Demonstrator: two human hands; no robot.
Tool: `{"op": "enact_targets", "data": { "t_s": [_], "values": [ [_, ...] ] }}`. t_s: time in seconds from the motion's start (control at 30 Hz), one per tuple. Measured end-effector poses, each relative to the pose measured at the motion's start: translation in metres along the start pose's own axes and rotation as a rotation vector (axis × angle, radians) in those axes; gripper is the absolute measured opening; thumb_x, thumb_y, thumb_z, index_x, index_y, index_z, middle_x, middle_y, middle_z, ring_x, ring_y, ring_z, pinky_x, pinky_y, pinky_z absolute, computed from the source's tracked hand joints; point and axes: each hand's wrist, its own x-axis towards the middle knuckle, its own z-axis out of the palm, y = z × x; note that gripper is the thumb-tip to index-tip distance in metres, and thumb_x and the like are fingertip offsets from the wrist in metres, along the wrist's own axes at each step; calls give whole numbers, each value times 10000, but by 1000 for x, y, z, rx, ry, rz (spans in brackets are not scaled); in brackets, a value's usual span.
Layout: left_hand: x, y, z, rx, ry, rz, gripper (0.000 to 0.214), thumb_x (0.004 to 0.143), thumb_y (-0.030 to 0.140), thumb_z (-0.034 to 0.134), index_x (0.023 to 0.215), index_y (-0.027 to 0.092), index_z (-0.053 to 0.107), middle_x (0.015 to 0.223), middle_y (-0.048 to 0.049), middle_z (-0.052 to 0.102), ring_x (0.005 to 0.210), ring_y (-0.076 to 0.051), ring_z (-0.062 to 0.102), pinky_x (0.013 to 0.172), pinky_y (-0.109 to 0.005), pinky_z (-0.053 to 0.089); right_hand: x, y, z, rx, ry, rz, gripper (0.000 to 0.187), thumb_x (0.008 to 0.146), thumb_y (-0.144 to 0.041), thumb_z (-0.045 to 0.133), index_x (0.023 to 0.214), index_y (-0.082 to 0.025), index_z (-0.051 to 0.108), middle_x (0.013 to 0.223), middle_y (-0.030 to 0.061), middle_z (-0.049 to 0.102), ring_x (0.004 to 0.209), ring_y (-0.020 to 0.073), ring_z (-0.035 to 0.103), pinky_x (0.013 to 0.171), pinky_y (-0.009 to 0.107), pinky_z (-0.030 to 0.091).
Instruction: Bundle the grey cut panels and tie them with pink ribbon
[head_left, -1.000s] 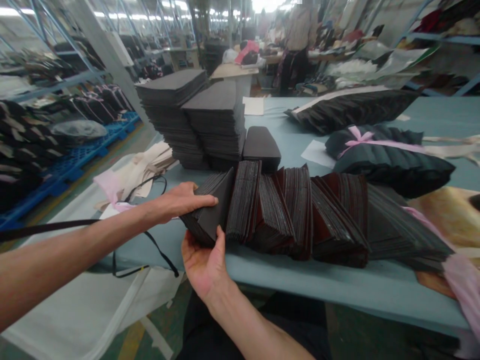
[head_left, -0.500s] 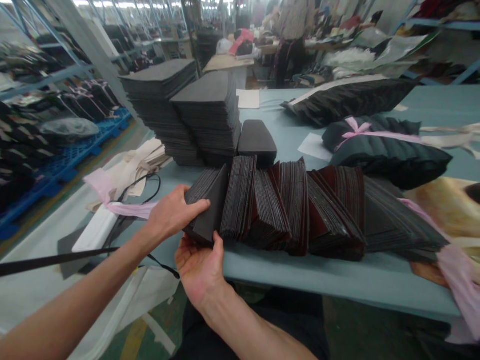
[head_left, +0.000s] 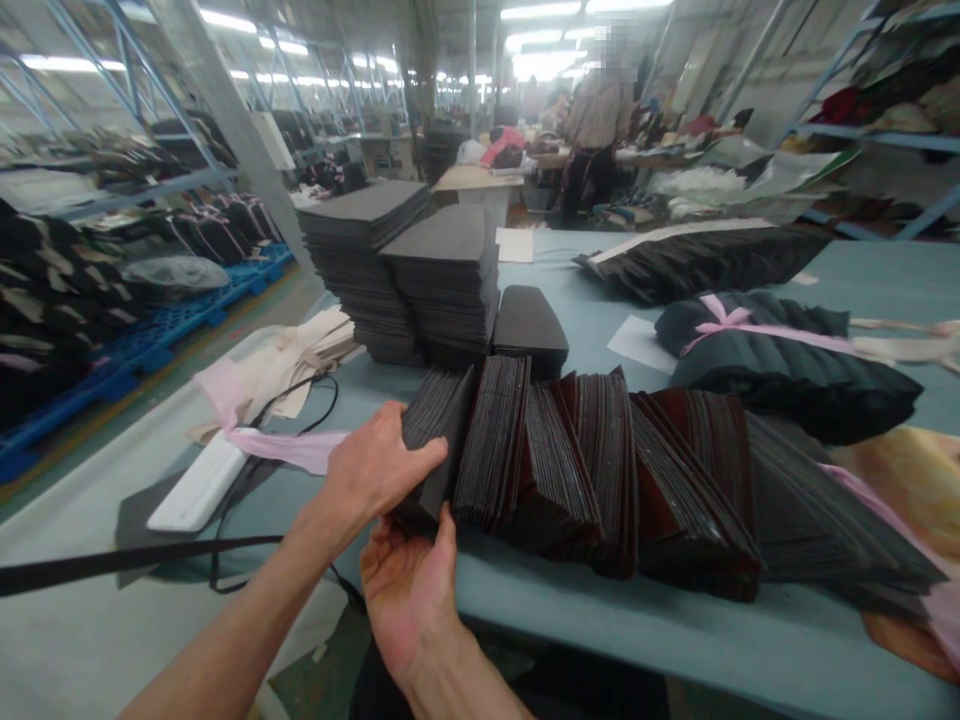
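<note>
My left hand (head_left: 381,458) is closed round the upper part of a stack of dark grey panels (head_left: 444,482) at the left end of a row, its thumb across the front panel. From below, my right hand (head_left: 411,590) grips the lower end of the same stack, thumb on the face and fingers partly hidden underneath. Further bundles of grey panels (head_left: 493,440) lean to the right, with dark red sheets (head_left: 651,485) between some of them. Behind stand two tall piles of flat grey panels (head_left: 442,270) and one low pile (head_left: 529,325).
On the blue-green table (head_left: 540,605) lie dark bundles tied with pink ribbon (head_left: 727,318) and a white paper (head_left: 641,342). A white power strip (head_left: 199,485), cords and pale cloth strips (head_left: 289,360) lie at left. In the background stands a person (head_left: 596,130).
The view has tilted up, so the table and stacks sit lower in the picture. Both hands keep hold of the same stack, with little change in grip.
</note>
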Motion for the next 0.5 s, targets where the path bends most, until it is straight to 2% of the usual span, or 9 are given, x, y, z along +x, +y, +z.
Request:
{"op": "enact_targets", "data": {
  "t_s": [0.13,0.17,0.23,0.3,0.37,0.4,0.5],
  "values": [
    [-8,11,7,18,3,37,583,868,600,489,1241,164,590,1269,-181,696,1173,-425,675,967,-506,513,-14,1,-11,-9,2,53,715,1085,-642,234,896,-117,680,761,52,693,562,112,637,489,210,459],
    [-9,13,8,21,2,47,591,875,607,484,1241,156,592,1278,-188,689,1186,-430,668,980,-515,510,-17,2,-18,-37,-18,80,742,1066,-683,246,920,-107,690,774,59,703,551,115,637,468,214,454],
    [-10,13,9,8,-19,79,649,874,662,486,1253,146,591,1303,-203,671,1215,-439,649,1016,-536,495,-21,0,-33,-139,-102,156,717,950,-781,481,993,-103,708,770,45,712,522,120,626,437,221,456],
    [-7,8,10,-40,-53,123,721,864,751,472,1264,163,595,1335,-201,657,1246,-441,629,1055,-555,469,-24,-4,-49,-275,-206,209,759,684,-785,807,1040,-120,716,731,9,705,502,119,610,425,222,476],
    [-2,-2,10,-113,-78,154,767,870,817,411,1255,184,609,1368,-196,646,1276,-435,608,1100,-567,428,-26,-13,-62,-408,-283,235,869,477,-749,940,1052,-136,719,712,-12,700,503,116,606,434,222,504],
    [2,-7,10,-156,-84,165,776,884,829,367,1244,190,619,1376,-192,646,1288,-427,599,1122,-566,405,-28,-19,-66,-471,-305,248,889,457,-762,942,1052,-140,719,711,-14,700,502,111,603,441,221,513],
    [11,-23,10,-338,-121,262,802,924,830,256,1190,193,662,1336,-165,677,1277,-387,593,1149,-523,381,-37,-36,-78,-642,-340,279,877,530,-814,887,1063,-139,715,719,-5,702,487,92,587,460,201,486]
  ]
}}
